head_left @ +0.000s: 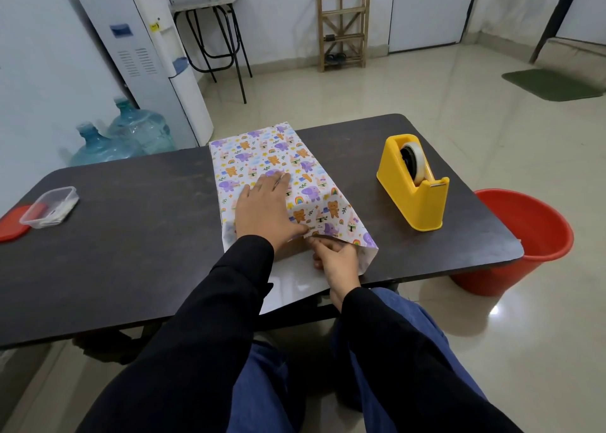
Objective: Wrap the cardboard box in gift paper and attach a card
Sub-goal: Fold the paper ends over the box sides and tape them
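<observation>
Gift paper (262,157) printed with animals lies folded over the cardboard box, which is wholly hidden beneath it, in the middle of the dark table (131,236). My left hand (262,209) presses flat on top of the paper with straight fingers. My right hand (334,262) is at the near end of the bundle, its curled fingers at the paper's folded edge by my left thumb. The paper's white underside (288,288) stretches over the table's front edge. No card shows.
A yellow tape dispenser (413,183) stands to the right on the table. A clear plastic container (49,206) and its red lid (13,226) sit at the left end. A red bucket (537,236) stands on the floor past the right edge.
</observation>
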